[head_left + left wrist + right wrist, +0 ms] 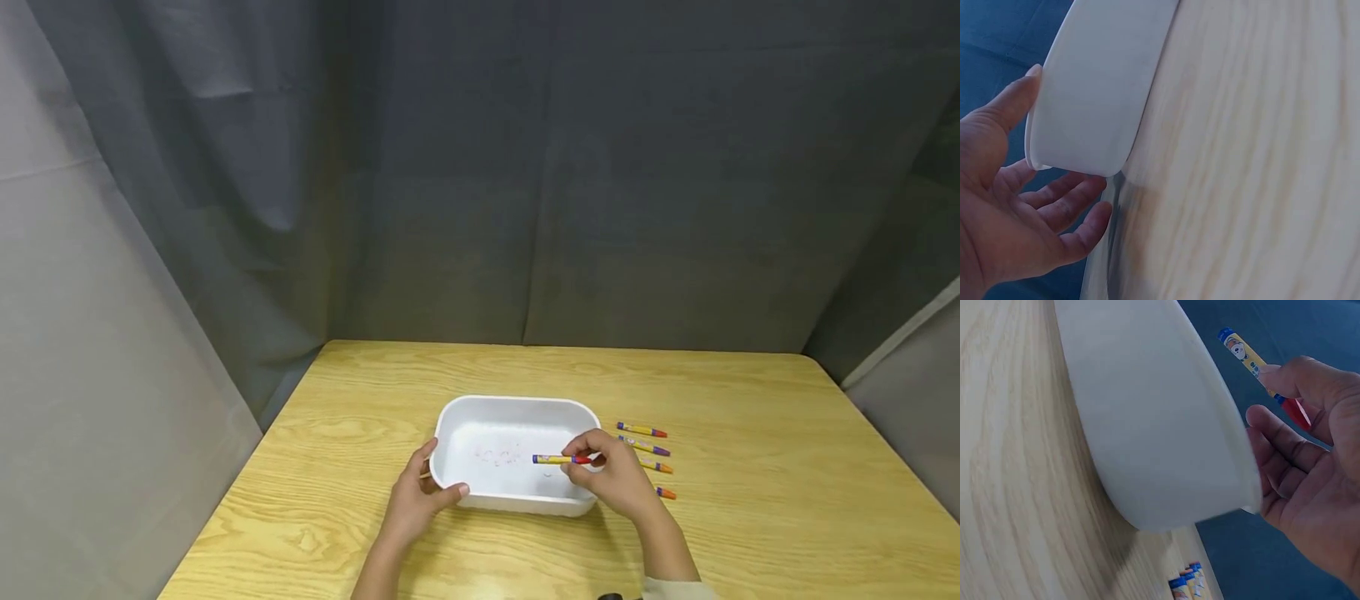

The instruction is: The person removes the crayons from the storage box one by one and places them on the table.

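A white plastic tray (pixel 517 503) sits on the table. My left hand (pixel 412 500) holds its left end, thumb over the front rim and fingers along the side wall; the left wrist view shows the fingertips against that wall. Over the right part of the tray, my right hand (pixel 617 477) pinches a red crayon (pixel 553 459) in a yellow wrapper with a blue end. The crayon lies roughly level, its red tip towards the palm. In the right wrist view, thumb and index finger grip the crayon (pixel 1244 355), and the other fingers are beside the tray's rim.
Right of the tray several crayons lie in a column: a red one (pixel 641 430), a purple one (pixel 645 447) and orange ones (pixel 656 466), partly behind my right hand. Faint coloured marks show on the tray's floor. Grey curtains (pixel 637 208) hang behind the wooden table (pixel 300 517).
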{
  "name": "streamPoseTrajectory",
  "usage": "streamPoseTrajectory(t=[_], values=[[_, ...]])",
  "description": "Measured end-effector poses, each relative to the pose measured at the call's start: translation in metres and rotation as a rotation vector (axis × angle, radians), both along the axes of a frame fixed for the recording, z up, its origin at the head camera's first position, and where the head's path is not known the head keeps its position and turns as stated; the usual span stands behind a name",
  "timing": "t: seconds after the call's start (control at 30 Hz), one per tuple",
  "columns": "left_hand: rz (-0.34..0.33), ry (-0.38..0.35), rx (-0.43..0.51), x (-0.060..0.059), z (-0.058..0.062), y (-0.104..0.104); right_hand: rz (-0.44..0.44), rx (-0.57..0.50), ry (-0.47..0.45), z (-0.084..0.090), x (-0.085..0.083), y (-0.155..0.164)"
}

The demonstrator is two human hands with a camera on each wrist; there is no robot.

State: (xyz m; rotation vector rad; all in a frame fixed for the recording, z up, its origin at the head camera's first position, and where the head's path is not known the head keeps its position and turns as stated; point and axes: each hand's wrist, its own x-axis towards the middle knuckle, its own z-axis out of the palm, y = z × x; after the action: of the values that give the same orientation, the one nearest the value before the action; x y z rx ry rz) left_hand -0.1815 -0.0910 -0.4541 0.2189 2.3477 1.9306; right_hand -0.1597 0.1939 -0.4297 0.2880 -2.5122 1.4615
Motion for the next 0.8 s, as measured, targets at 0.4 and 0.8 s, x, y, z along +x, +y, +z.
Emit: streamPoseTrajectory(t=[0.4, 0.8], values=[[0.027, 0.004, -0.029, -0.006, -0.015, 0.0, -0.078, -0.123, -0.106, -0.01, 0.01, 0.031], [0.017, 0.007, -0.005, 0.009, 0.013, 0.003, -0.193, -0.125, -0.143, -0.025, 0.029, 0.064]])
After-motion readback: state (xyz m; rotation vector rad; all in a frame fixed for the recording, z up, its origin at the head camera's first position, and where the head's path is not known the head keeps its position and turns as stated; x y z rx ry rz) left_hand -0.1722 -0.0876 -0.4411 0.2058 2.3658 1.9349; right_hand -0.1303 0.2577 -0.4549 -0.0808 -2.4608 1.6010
